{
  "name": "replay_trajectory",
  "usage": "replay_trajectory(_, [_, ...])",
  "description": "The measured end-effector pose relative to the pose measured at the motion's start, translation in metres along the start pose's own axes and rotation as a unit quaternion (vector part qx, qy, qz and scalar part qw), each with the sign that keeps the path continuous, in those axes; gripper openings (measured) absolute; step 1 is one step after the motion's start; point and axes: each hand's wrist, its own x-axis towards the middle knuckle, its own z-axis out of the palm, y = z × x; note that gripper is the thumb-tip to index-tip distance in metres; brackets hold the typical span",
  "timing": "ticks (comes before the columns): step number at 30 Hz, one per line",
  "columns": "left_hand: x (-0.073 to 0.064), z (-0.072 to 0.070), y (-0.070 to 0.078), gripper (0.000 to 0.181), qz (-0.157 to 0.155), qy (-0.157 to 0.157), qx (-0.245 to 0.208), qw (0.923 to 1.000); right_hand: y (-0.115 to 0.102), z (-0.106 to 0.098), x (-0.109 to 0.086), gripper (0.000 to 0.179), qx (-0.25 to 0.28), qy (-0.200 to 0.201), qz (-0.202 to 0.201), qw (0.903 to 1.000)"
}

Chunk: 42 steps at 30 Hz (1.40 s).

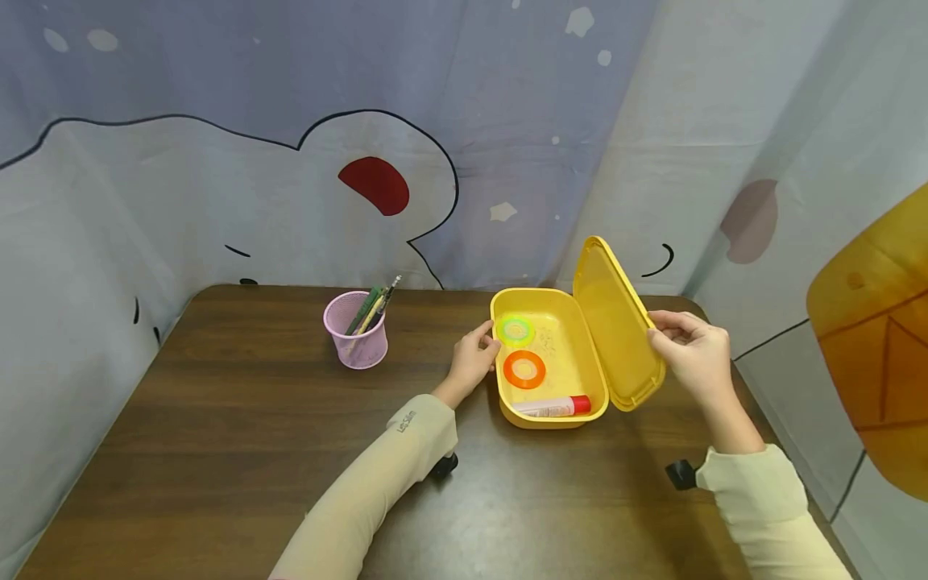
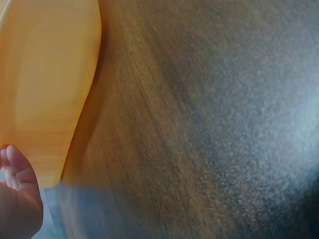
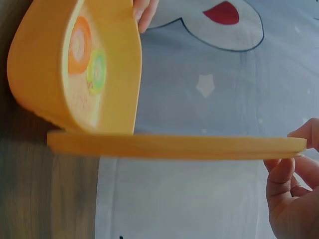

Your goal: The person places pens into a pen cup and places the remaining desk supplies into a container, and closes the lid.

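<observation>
A yellow plastic box point(image 1: 554, 318) stands on the table with its hinged lid point(image 1: 616, 322) raised on the right side. Inside lie a yellow-green ring point(image 1: 532, 332), an orange ring point(image 1: 525, 385) and a white tube with a red cap point(image 1: 581, 404), which looks like a glue stick. My left hand point(image 1: 471, 361) grips the box's left wall near the rim. With thumb and fingers, my right hand point(image 1: 692, 350) pinches the free edge of the lid; the right wrist view shows the lid point(image 3: 179, 146) edge-on between those fingers.
A pink mesh pen cup point(image 1: 362, 354) holding several pens point(image 1: 373, 310) stands to the left of the box on the dark wooden table point(image 1: 239, 451). A patterned curtain point(image 1: 507, 145) hangs behind the table. Something orange-yellow point(image 1: 877, 346) shows at the right edge.
</observation>
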Motion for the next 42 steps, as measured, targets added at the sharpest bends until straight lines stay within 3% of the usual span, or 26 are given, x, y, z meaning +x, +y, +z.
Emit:
replay_trajectory(6, [0.0,0.0,0.0,0.046,0.003,0.0,-0.002,1.0,-0.012,0.014,-0.007,0.018,0.026,0.0,0.015,0.9995])
replay_trajectory(14, [0.001,0.001,0.0,0.046,0.002,0.003,-0.005,1.0,0.002,0.035,-0.012,0.017,0.02,-0.006,0.013,0.9997])
replay_trajectory(30, [0.0,0.0,0.0,0.045,0.01,0.006,-0.013,0.9999,0.01,0.07,-0.028,0.017,-0.031,-0.028,-0.066,0.9969])
replay_trajectory(36, [0.001,0.001,-0.001,0.045,0.006,0.007,-0.014,0.9999,-0.011,0.082,-0.04,0.018,-0.05,-0.036,-0.095,0.9935])
replay_trajectory(42, [0.001,0.002,-0.001,0.045,0.007,0.006,-0.02,0.9998,0.011,0.1,-0.047,0.018,-0.071,-0.046,-0.14,0.9865])
